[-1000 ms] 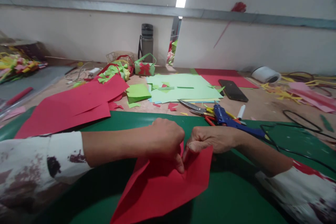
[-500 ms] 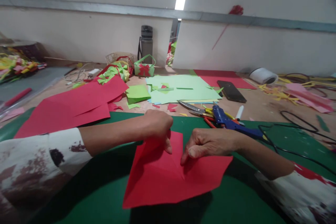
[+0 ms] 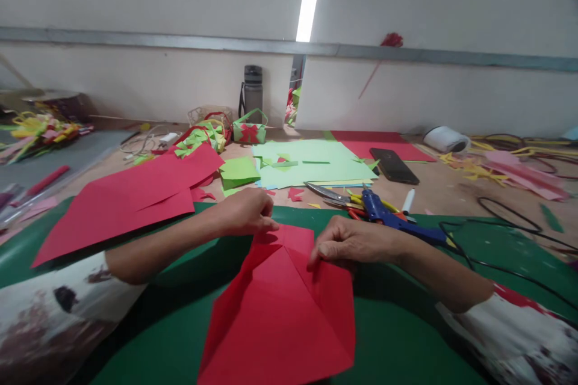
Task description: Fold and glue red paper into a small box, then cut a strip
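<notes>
A creased sheet of red paper (image 3: 280,319) lies in front of me over the green mat (image 3: 392,337), its side edges standing up in folds. My left hand (image 3: 250,212) pinches its far left corner between thumb and fingers. On the far right side, my right hand (image 3: 345,240) is closed on a raised fold of the same sheet, with the thumb on top. The fingers under that fold are partly hidden. Behind my right hand lie a blue glue gun (image 3: 383,213) and a pair of scissors (image 3: 327,194).
Larger red sheets (image 3: 130,192) lie to the left. Pale green sheets (image 3: 316,162), a phone (image 3: 394,165) and a small green paper basket (image 3: 250,132) stand or lie farther back. A grey bottle (image 3: 253,93) stands by the wall. A black cord (image 3: 497,264) crosses the right side.
My left hand has moved back and left to the sheet's far corner. The sheet's right flap has risen and folded inward, and its near part reaches closer to me. My view has tilted up slightly.
</notes>
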Tool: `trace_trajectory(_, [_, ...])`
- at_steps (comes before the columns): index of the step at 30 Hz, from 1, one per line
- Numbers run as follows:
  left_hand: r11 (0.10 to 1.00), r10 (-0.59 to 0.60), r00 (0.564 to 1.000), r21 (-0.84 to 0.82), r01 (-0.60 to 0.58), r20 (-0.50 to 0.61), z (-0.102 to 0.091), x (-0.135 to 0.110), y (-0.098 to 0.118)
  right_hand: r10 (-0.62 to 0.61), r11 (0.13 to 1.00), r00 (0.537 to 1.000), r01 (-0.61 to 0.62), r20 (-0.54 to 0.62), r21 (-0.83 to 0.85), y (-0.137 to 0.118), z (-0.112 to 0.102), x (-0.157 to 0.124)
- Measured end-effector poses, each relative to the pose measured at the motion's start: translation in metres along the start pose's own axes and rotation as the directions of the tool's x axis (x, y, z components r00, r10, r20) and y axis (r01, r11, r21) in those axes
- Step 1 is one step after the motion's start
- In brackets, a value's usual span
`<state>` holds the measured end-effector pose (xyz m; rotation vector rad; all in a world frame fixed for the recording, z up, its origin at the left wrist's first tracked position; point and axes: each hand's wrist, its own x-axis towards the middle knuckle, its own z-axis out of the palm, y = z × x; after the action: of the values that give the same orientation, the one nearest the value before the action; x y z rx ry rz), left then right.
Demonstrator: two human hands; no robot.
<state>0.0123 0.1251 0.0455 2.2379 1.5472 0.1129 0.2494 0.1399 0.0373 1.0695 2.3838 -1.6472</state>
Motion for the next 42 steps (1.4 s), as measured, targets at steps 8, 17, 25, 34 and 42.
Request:
trace_trajectory(8, [0.950, -0.125, 0.963, -0.308, 0.047, -0.240, 0.020, -0.039, -0.017, -0.046, 0.981, 0.863, -0.055, -0.503, -0.184, -0.005, 0.004, 0.009])
trace_trajectory(17, [0.717, -0.250, 0.933, -0.697, -0.002, -0.260, 0.031, -0.038, -0.013, -0.036, 0.999, 0.858, 0.034, -0.512, -0.013, -0.003, 0.026, 0.024])
trace_trajectory(25, [0.261, -0.116, 0.989, -0.964, -0.056, -0.089, 0.020, -0.047, -0.006, -0.157, 0.972, 0.813, 0.228, -0.560, 0.058, -0.028, 0.026, 0.015])
trace_trajectory(34, [0.222, -0.209, 0.977, -0.975, 0.013, -0.034, 0.026, -0.049, 0.007, -0.166, 0.968, 0.744, 0.248, -0.647, 0.038, -0.030, 0.030, 0.019])
trace_trajectory(42, [0.301, -0.252, 0.958, -0.952, -0.056, -0.136, 0.028, -0.051, 0.012, -0.002, 0.975, 0.774, 0.144, -0.634, 0.172, -0.051, 0.049, 0.009])
